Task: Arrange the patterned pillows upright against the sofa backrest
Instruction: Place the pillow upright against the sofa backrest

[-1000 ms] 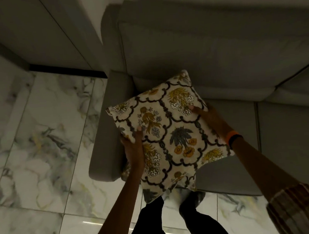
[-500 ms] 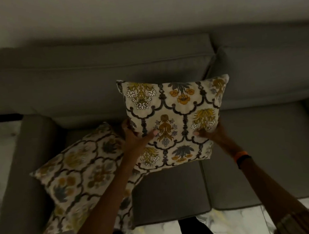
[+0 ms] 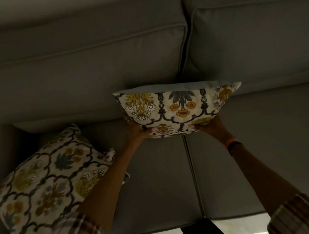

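A cream floral-patterned square pillow point(image 3: 177, 109) is gripped at its lower corners by the left hand point(image 3: 135, 126) and right hand point(image 3: 212, 124), fingers curled onto fabric, so it can be stood against the grey sofa backrest point(image 3: 84, 67) at the cushion seam. Two pillows counted; the second matching pillow point(image 3: 50, 180) lies slanted by the armrest point(image 3: 0, 146).

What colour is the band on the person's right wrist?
Orange, with a dark band just behind it, on the wrist band of the right arm. The head view shows it clearly.

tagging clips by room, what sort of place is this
Probably a home living room: a grey sofa, two patterned throw pillows, and glossy marble-look floor at its foot.
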